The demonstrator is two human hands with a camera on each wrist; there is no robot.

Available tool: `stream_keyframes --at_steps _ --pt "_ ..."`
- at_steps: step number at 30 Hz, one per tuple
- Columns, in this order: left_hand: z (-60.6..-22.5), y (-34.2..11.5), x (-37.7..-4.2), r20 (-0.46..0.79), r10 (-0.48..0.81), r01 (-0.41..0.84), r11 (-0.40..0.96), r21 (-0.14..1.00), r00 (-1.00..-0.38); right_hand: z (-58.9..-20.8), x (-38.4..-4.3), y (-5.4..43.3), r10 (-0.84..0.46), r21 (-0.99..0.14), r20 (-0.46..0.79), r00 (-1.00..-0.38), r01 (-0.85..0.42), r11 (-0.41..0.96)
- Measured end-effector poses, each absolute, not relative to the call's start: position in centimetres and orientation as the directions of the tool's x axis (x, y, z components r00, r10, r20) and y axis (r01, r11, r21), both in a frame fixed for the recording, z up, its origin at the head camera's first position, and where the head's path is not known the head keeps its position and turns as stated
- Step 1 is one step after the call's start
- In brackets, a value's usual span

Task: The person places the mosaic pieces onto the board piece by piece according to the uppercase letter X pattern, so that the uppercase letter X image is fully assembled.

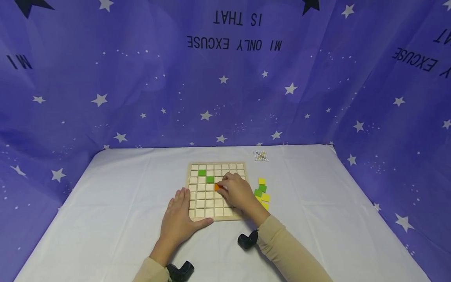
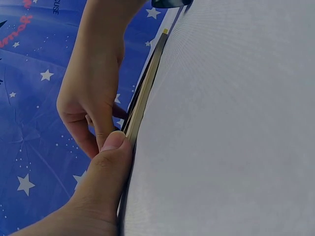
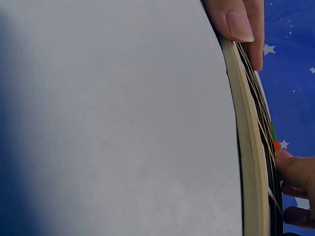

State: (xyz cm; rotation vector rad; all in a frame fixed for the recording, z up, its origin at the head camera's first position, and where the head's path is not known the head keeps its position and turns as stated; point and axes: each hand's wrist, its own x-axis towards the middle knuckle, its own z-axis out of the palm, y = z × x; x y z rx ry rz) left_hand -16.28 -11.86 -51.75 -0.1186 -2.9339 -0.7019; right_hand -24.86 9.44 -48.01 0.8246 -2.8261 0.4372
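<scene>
A square wooden grid board lies on the white table, with one green tile and a second green tile in its cells, stepping diagonally. My right hand pinches an orange tile between thumb and fingertips, at the cell diagonally below the second green one. That orange tile's edge also shows in the right wrist view, low over the board. My left hand rests against the board's lower left corner, fingers straight along the left side. Its thumb lies on the near rim.
Right of the board lie several loose yellow and green tiles, partly behind my right hand. A small printed pattern card sits farther back. A purple star-patterned cloth hangs behind the table.
</scene>
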Motion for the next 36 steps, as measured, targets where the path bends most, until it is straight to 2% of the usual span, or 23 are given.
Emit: stream_keyframes --at_steps 8,13,18,23,36 --pt "-51.8 -11.8 -16.1 0.132 0.048 0.102 0.89 0.445 -0.99 -48.0 -25.4 9.4 -0.456 -0.393 0.174 -0.873 -0.486 0.781" --pt "-52.0 -11.8 -16.0 0.13 0.044 0.098 0.887 0.451 -0.991 -48.1 -25.4 9.4 -0.428 -0.451 0.12 -0.896 -0.433 0.78" --pt "-52.1 -11.7 -15.9 0.125 0.037 0.09 0.887 0.453 -0.991 -47.9 -24.9 10.0 -0.452 -0.483 0.077 -0.889 -0.43 0.763" --pt "-52.2 -11.7 -15.9 0.126 0.037 0.091 0.885 0.457 -0.991 -47.4 -24.4 11.7 -0.456 -0.512 0.118 -0.882 -0.447 0.733" --pt "-52.0 -11.9 -16.2 0.129 0.046 0.101 0.881 0.462 -0.991 -47.1 -24.0 20.9 -0.238 -0.494 0.135 -0.962 -0.274 0.825"
